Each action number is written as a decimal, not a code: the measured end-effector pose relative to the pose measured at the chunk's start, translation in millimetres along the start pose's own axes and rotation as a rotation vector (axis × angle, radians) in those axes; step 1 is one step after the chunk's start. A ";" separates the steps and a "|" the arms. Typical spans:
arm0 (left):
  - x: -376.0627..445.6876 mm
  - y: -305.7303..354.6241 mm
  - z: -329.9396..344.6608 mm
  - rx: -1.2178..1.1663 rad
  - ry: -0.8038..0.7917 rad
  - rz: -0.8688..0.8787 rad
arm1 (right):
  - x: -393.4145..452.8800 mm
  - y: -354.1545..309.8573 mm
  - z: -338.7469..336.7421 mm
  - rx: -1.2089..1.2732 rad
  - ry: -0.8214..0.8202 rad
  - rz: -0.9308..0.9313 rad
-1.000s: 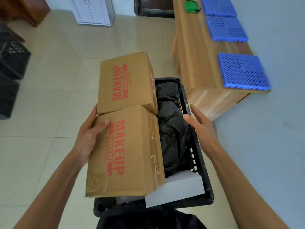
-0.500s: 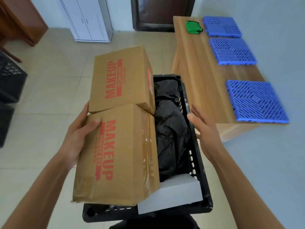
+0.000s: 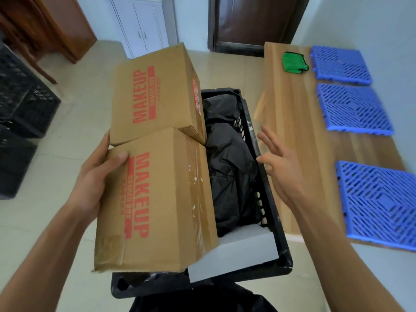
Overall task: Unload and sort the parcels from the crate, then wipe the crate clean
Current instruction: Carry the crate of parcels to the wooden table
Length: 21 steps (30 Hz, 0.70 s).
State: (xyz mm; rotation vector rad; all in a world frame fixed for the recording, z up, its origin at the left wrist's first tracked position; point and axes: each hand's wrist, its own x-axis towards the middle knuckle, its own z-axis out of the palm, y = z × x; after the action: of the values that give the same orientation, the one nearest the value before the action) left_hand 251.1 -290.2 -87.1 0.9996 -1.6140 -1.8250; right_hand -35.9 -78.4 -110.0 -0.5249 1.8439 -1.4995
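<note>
Over the crate [image 3: 273, 212], left hand [image 3: 93, 183] grips near box [image 3: 155, 203] (right hand [image 3: 281, 170] free).

There were two brown boxes [image 3: 155, 199] [image 3: 155, 93] with red words. Three blue mats [image 3: 380, 203] [image 3: 353, 109] [image 3: 340, 64] lay on one wooden table [image 3: 292, 109]. There was one green cloth [image 3: 293, 62], one white box [image 3: 234, 251], and one black crate [image 3: 279, 244] with black bags [image 3: 227, 167] inside.

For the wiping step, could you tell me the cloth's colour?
Green: the crumpled cloth on the wooden table, head view.
</note>
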 end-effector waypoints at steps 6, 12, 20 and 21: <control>84.9 16.2 18.0 -0.001 -0.114 0.024 | 69.8 -29.8 -16.4 0.045 0.091 -0.011; 186.4 31.8 44.4 -0.056 -0.280 0.024 | 117.5 -54.6 -38.8 0.051 0.275 -0.078; 288.0 63.5 117.8 -0.022 -0.459 0.029 | 151.3 -64.7 -83.8 0.223 0.570 -0.129; 299.1 65.6 128.8 -0.025 -0.473 0.025 | 154.4 -63.6 -90.6 0.232 0.605 -0.125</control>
State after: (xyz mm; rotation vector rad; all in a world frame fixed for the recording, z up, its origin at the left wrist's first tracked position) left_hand -37.9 -453.9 -77.6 0.5537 -1.8485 -2.1714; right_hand -213.5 -138.8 -80.5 -0.0700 2.0558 -2.0901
